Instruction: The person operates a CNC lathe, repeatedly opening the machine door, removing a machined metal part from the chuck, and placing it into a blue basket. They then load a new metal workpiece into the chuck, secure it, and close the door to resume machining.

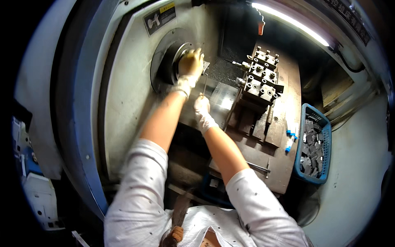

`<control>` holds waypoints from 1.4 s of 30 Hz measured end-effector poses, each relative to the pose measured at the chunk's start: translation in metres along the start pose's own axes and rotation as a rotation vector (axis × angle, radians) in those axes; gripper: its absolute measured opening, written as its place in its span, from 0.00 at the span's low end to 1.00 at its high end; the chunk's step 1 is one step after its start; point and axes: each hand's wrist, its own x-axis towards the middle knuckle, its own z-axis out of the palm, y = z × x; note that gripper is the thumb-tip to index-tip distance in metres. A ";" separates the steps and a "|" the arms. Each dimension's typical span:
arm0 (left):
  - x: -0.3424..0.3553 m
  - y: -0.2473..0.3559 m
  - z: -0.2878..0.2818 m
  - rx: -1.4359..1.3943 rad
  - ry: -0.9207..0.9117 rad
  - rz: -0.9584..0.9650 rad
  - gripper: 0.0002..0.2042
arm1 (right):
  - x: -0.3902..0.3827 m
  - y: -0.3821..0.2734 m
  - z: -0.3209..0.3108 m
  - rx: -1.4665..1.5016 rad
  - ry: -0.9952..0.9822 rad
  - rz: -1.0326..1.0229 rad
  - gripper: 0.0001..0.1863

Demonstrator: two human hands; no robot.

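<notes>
My left hand [190, 66], in a yellow-stained white glove, is at the front of the round dark machine chuck [168, 61], its fingers bent over and mostly hiding what they grip. A small metal piece [206, 66] sticks out beside those fingers. Lower and to the right, my right hand [202, 106], also gloved, is closed around the lower end of a thin metal rod [205, 85]. The rod stands nearly upright, its top close to the small metal piece. Whether the two touch is too small to tell.
To the right stands a block of tool holders [261, 78] with many bolts and protruding tools. A T-handled wrench [268, 168] and blue-capped items [289, 144] lie on the machine bed [284, 175]. A blue basket [299, 164] holds dark metal pieces. A lamp tube [290, 23] glows above.
</notes>
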 end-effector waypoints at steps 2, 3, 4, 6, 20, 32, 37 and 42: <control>-0.016 -0.004 -0.005 -0.054 0.256 0.070 0.11 | 0.006 -0.015 0.001 -0.004 0.011 0.105 0.18; -0.020 -0.002 -0.003 -0.093 0.368 0.104 0.12 | 0.016 -0.013 0.009 0.017 0.073 0.130 0.18; -0.027 -0.006 -0.002 -0.084 0.413 0.096 0.12 | 0.018 -0.010 0.012 0.062 0.105 0.075 0.18; -0.035 -0.007 -0.004 0.058 0.497 0.150 0.13 | 0.017 -0.007 0.009 0.101 0.092 0.015 0.19; 0.034 -0.005 -0.007 0.106 -0.414 -0.097 0.10 | -0.024 -0.011 -0.001 0.261 -0.218 -0.047 0.23; -0.024 -0.009 -0.002 -0.100 0.416 0.230 0.10 | -0.001 -0.007 -0.006 0.341 -0.234 0.104 0.20; 0.025 -0.008 -0.009 0.166 -0.378 -0.053 0.10 | -0.067 -0.057 -0.053 0.964 -0.647 0.475 0.19; 0.055 -0.002 -0.002 0.407 -0.632 -0.061 0.11 | -0.052 -0.083 -0.039 1.497 -0.628 0.539 0.16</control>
